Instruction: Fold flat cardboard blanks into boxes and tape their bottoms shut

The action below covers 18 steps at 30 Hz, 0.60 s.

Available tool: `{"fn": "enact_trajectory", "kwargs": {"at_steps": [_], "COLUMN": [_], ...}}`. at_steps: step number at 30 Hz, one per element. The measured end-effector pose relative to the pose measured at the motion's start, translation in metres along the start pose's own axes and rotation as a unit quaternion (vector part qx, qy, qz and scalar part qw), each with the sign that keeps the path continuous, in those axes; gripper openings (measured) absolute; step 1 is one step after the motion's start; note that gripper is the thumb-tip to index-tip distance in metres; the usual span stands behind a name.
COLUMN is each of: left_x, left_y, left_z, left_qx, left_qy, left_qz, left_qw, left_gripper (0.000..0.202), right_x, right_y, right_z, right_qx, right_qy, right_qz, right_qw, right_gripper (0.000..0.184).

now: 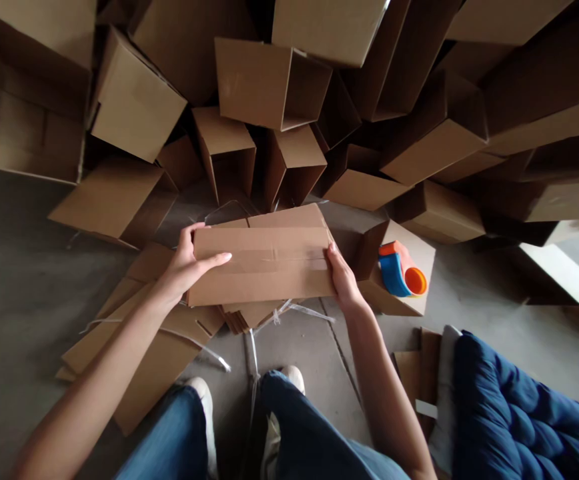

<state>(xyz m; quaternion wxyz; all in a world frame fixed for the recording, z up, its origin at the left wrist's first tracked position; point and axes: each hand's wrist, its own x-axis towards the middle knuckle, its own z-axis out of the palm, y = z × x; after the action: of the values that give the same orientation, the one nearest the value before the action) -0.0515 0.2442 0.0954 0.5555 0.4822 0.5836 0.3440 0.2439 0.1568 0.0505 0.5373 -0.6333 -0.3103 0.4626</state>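
Observation:
Between my hands is a brown cardboard box [259,283], its long face turned up with a strip of clear tape along the middle. My left hand [192,257] grips its left end, thumb flat on the upper face and fingers around the far edge. At the right end, my right hand [342,273] presses its fingers against the side. An orange and blue tape dispenser [402,270] rests on a small box [377,297] to the right. Under the held box lie flattened cardboard sheets [164,360] with loose white strapping [254,357].
Many open cardboard boxes [252,83] are piled across the far side, some stacked on others. A blue tufted cushion [514,407] is at the lower right, with cardboard pieces [427,363] beside it. My legs and shoes are on the concrete floor [14,280] below.

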Motion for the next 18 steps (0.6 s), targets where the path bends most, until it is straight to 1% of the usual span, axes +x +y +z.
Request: {"fn": "enact_trajectory", "kwargs": {"at_steps": [2, 4, 7, 8, 10, 13, 18], "left_x": [-0.002, -0.006, -0.014, -0.016, -0.021, -0.026, -0.028], "left_y": [-0.006, -0.014, -0.022, -0.022, -0.019, -0.014, -0.014], "left_z": [-0.005, -0.009, -0.011, -0.010, -0.006, 0.000, 0.002], "left_qx": [0.004, 0.001, -0.044, -0.062, -0.087, -0.108, -0.122], "left_qy": [-0.004, -0.009, -0.030, -0.031, -0.021, 0.006, 0.007], "left_qz": [0.005, -0.006, -0.070, -0.092, -0.113, -0.118, -0.118], "left_qw": [1.000, 1.000, 0.996, 0.993, 0.990, 0.987, 0.985], "left_gripper": [0.076, 0.067, 0.063, 0.064, 0.066, 0.068, 0.062], "right_x": [0.001, 0.002, 0.002, 0.002, 0.002, 0.001, 0.000], "right_y": [-0.001, -0.004, -0.008, -0.009, -0.009, -0.009, -0.010], "right_z": [0.002, 0.004, 0.007, 0.007, 0.008, 0.008, 0.009], "right_qx": [0.013, 0.029, 0.054, 0.061, 0.070, 0.077, 0.047], "right_qy": [0.011, 0.009, 0.006, 0.003, -0.006, -0.024, -0.058], "right_qz": [0.018, 0.031, 0.043, 0.042, 0.036, 0.033, 0.005], "right_qw": [1.000, 0.999, 0.998, 0.997, 0.997, 0.996, 0.997], "right_gripper": [0.071, 0.071, 0.073, 0.073, 0.074, 0.074, 0.075]}}
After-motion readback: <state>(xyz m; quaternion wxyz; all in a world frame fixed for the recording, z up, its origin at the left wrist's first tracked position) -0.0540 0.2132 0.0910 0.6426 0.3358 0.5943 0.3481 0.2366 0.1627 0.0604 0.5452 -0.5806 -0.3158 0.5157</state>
